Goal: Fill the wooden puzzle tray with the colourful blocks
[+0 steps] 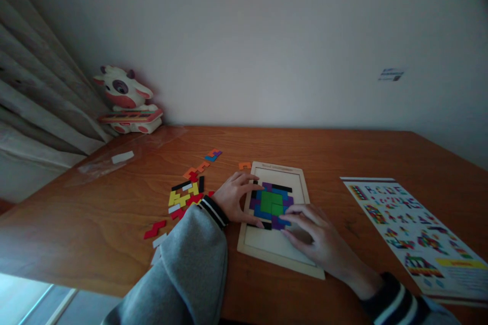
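Note:
A pattern of flat puzzle pieces lies in a pale wooden tray [280, 260], with green pieces [271, 199] in the middle and blue, purple and black ones around them. My left hand [233, 197] is spread over the tray's left side, its thumb by a lower black piece [267, 226] and its fingertips by the pattern's upper left. At the lower right of the pattern, my right hand [314, 233] has its fingertips and thumb on either side of a blue puzzle piece [281, 222]. My fingers partly cover that piece.
Loose yellow [182, 198], red [155, 229], black and white pieces lie left of the tray, orange ones [244, 165] farther back. A printed pattern sheet [415, 233] lies at the right. A cow toy [127, 99] and clear plastic wrap [99, 167] are at the back left.

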Motion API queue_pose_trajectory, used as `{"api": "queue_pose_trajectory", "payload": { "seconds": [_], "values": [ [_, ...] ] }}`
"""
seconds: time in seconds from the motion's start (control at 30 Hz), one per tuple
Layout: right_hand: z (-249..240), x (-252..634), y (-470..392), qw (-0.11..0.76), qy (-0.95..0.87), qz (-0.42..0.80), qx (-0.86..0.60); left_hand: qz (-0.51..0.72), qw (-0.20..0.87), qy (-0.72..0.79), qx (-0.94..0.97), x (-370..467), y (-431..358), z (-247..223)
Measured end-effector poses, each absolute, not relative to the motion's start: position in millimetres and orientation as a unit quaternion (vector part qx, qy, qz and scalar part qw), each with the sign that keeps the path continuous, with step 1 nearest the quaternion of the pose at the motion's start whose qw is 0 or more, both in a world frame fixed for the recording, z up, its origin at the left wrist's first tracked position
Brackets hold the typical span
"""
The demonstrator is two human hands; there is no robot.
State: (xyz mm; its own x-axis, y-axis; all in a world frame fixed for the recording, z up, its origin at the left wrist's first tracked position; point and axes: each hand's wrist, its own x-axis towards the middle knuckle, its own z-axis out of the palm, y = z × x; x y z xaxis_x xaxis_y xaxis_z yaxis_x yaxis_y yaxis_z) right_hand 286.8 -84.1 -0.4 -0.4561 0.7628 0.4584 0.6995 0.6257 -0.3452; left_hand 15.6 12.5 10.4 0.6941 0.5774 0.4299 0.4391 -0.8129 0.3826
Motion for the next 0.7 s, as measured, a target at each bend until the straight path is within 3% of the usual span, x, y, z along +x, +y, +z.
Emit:
{"api": "queue_pose_trajectory", "payload": {
  "seconds": [0.7],
  "values": [
    [-2.3,285.0,-82.3,0.274,-0.86,0.071,-0.424,0.277,0.115,0.294,0.908,15.7,17.8,5.1]
  ]
}}
